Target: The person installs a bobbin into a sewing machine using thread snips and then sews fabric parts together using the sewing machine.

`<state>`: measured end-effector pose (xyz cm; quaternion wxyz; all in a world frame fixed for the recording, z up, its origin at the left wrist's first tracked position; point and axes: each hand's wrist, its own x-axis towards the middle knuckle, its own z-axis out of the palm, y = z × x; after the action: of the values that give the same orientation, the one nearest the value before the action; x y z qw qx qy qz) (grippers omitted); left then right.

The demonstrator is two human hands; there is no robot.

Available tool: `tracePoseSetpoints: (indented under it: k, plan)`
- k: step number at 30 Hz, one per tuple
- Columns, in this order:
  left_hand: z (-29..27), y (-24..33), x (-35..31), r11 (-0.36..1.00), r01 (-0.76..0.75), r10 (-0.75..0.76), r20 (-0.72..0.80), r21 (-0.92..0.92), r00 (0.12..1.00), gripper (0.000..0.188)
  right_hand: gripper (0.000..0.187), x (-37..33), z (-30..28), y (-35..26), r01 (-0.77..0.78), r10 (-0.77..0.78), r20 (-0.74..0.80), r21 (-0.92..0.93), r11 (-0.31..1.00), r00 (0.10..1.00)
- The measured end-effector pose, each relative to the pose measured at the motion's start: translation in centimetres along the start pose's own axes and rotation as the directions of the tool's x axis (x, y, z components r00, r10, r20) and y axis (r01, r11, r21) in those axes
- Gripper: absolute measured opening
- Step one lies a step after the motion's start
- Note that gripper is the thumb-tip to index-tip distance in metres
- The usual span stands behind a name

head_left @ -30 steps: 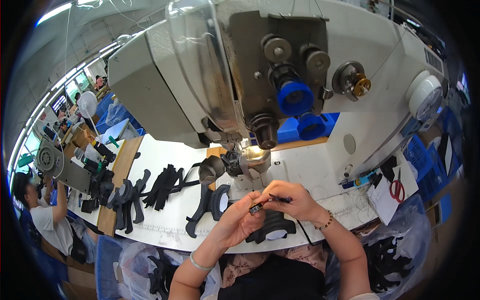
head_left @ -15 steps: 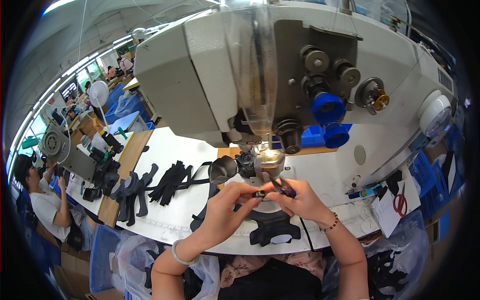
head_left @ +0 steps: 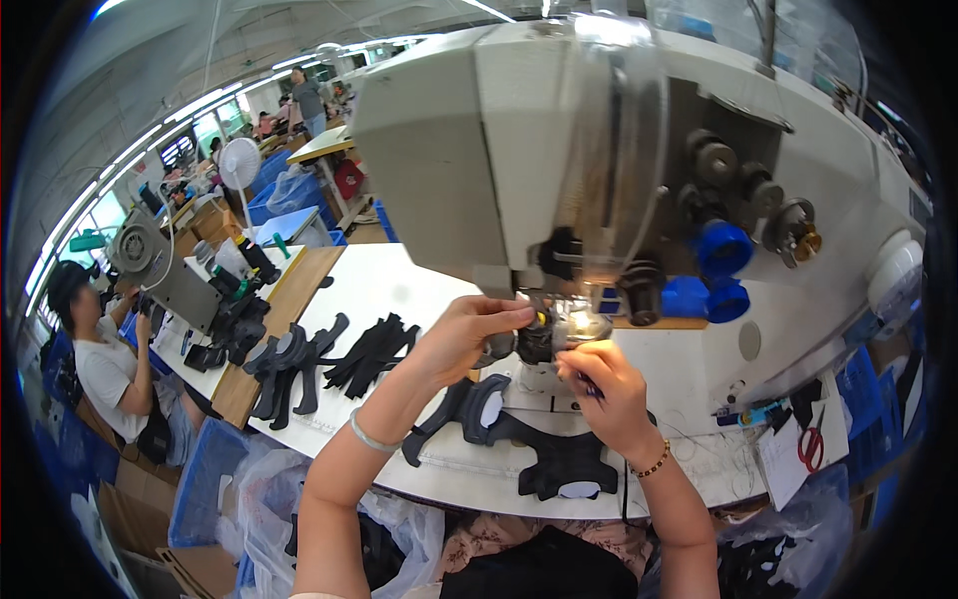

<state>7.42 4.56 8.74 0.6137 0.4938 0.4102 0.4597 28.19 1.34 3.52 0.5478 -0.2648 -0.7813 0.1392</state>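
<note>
My left hand reaches to the lower front of the sewing machine, beside the lit needle area. Its thumb and fingers pinch a small dark piece with a yellow spot, largely hidden against the machine's metal parts. Just right of it, my right hand is closed round dark thread snips, of which only a part shows; its fingertips are close to the machine's lower arm. Below both hands, a black padded strap piece with white oval patches lies on the white table.
Black strips and stacked black shaped pieces lie on the left. Red-handled scissors rest on papers at right. A blue crate with plastic bags stands below the table's left edge. A co-worker sits far left.
My left hand has moved up from in front of me to the machine's lower part with the small piece. My right hand has shifted slightly right, and the view has swung left.
</note>
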Motion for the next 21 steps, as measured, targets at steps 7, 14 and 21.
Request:
tracePoseSetpoints:
  k: [7, 14, 21]
  plan:
    - [1.5, 0.4, 1.0, 0.928, -0.016, 0.022, -0.011, 0.372, 1.0, 0.016, 0.032, 0.3, -0.3, 0.2, 0.159, -0.145, 0.075, -0.241, 0.957, 0.987]
    - [1.7, -0.8, 0.7, 0.857, -0.211, 0.239, 0.0, 0.471, 0.971, 0.023, 0.034, 0.2, -0.3, -0.3, 0.086, -0.064, 0.086, -0.281, 0.956, 0.994]
    - [3.1, 1.2, -1.1, 0.617, -0.382, 0.478, 0.057, 0.688, 0.876, 0.019, 0.032, 0.2, -0.3, -0.3, 0.012, -0.004, 0.053, -0.143, 0.99, 0.999]
